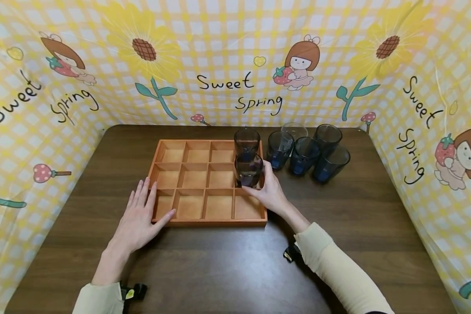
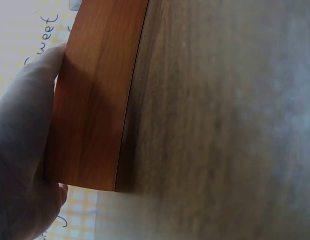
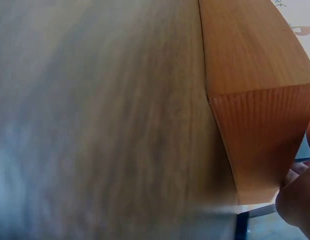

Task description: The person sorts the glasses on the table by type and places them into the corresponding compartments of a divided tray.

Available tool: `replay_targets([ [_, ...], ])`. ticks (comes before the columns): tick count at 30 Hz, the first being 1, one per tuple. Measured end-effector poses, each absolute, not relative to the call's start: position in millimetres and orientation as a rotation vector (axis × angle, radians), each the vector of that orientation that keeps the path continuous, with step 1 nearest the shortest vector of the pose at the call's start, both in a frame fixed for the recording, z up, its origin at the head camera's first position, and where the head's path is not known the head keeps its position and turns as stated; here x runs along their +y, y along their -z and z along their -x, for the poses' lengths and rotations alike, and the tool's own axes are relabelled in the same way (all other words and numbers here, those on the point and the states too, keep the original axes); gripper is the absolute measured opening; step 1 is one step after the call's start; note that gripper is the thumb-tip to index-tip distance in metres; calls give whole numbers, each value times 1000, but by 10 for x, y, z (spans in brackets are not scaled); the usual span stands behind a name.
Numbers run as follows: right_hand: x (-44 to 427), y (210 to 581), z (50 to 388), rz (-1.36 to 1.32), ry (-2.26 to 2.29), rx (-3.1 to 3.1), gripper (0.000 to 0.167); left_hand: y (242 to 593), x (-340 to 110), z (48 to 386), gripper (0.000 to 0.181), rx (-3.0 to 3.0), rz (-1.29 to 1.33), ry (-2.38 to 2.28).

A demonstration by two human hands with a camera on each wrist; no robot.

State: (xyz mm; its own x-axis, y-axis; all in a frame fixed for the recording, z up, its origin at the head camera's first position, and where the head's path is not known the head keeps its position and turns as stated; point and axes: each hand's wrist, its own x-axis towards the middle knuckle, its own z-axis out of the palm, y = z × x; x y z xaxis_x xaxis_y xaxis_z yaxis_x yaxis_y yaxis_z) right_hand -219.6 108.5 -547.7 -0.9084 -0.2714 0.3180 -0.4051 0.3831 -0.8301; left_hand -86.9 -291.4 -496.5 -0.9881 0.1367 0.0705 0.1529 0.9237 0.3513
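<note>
A wooden compartment tray (image 1: 191, 223) lies on the table, its front and side walls also close up in both wrist views. My right hand (image 1: 272, 192) grips a dark drinking glass (image 1: 249, 171) at the right end of the tray's middle row, thumb in front and fingers at its right side. Whether this glass touches the compartment floor I cannot tell. Directly behind it, another dark glass (image 1: 247, 140) stands in the back right compartment. My left hand (image 1: 137, 220) rests against the tray's front left corner, fingers extended along the left wall and thumb over the front edge.
Right of the tray, several dark glasses (image 1: 304, 156) stand close together, with a clear glass (image 1: 294, 129) behind them. The brown table (image 1: 227, 266) meets checked cloth walls (image 1: 220, 52) at the back and sides.
</note>
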Motion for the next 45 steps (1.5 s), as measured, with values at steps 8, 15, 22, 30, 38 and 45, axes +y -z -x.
replay_targets([
  [8, 1172, 4946, 1956, -613, -1604, -2583, 90, 4953, -2911, 871, 108, -3042, 224, 563],
  [15, 1303, 4693, 1832, -594, -1588, -2619, 82, 4953, -2906, 872, 107, -3042, 228, 554],
  [22, 1542, 4630, 1780, -583, -1557, -2653, 80, 4970, -2902, 872, 107, -3041, 220, 562],
  [30, 1709, 4645, 1703, -533, -1572, -2623, 73, 4968, -2902, 881, 107, -3040, 225, 559],
  [38, 1843, 4570, 1601, -523, -1605, -2562, 68, 4965, -2902, 870, 107, -3032, 226, 564],
  [45, 2014, 4528, 1505, -480, -1603, -2568, 64, 4968, -2916, 862, 107, -3031, 212, 554],
])
